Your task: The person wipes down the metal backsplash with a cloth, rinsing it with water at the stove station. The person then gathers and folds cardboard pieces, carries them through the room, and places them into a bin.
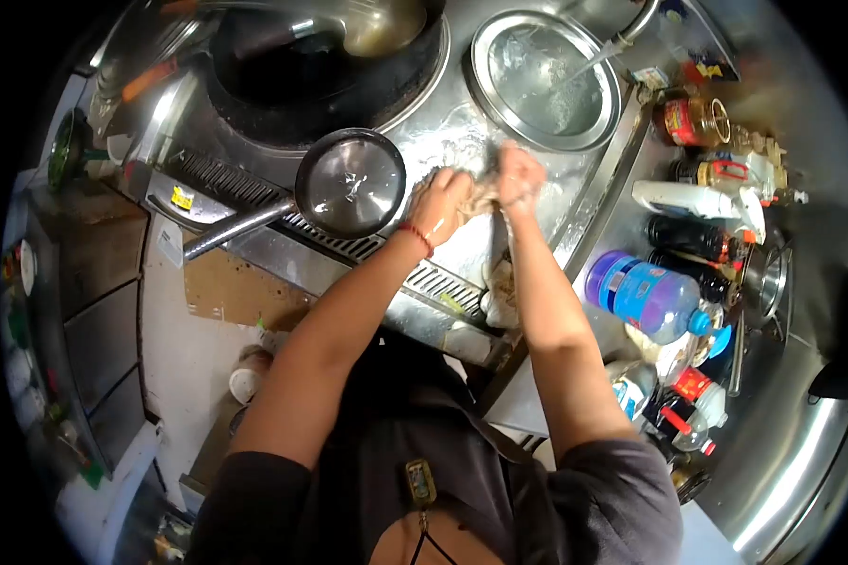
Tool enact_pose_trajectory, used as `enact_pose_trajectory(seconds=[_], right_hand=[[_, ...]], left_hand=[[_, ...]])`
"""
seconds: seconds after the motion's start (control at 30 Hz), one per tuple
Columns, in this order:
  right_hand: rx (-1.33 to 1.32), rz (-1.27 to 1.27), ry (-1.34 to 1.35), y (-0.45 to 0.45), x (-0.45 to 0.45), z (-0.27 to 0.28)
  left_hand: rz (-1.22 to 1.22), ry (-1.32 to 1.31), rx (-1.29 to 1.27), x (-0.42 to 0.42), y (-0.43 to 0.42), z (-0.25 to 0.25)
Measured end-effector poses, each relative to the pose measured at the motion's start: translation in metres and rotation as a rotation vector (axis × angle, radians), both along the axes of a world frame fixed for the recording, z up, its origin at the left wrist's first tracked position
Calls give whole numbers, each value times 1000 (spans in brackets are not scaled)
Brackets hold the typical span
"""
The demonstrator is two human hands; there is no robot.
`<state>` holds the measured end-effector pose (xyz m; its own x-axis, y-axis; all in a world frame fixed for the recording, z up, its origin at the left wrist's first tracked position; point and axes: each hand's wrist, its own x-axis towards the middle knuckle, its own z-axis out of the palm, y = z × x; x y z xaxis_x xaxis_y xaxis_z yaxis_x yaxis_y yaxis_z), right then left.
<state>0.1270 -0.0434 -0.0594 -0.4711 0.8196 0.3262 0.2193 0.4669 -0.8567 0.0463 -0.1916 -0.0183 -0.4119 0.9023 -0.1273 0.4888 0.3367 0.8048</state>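
Observation:
Between my two hands is a wet, pale cloth, bunched and twisted just above the wet steel counter. My left hand, with a red bracelet at the wrist, is closed round one end of the cloth. On the other end, my right hand is curled into a fist. Left of my left hand, a long-handled metal scoop rests over the slotted drain, with shiny liquid in its bowl. Beyond my right hand stands a round metal basin of water, with a stream running into it from a faucet.
A large black wok sits at the upper left, with a ladle in it. Along the right side stand several bottles and jars, among them a big blue-labelled jug. Another crumpled cloth lies by the counter's front edge.

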Motion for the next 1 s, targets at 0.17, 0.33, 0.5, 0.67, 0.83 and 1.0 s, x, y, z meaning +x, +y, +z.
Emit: enact_pose_trajectory(seconds=[0.17,0.33,0.5,0.67,0.83,1.0], right_hand=[[272,-262,-533,-35,44,-1],[90,-4,-465,-118,27,-19],[442,-183,-378,-30,-7,-3],[307,-60,-545,-131,23,-15],[486,-164,-456,-36,-5,-6],[234,-110,-636,-143,20,3]], left_hand=[[-96,366,26,20,-45,-4],[-155,421,-111,17,-44,-37],[-236,424,-96,14,-46,-34],[-355,382,-234,6,-45,-23],[-343,470,-157,10,-48,-35],[-386,627,-231,10,-42,-27]])
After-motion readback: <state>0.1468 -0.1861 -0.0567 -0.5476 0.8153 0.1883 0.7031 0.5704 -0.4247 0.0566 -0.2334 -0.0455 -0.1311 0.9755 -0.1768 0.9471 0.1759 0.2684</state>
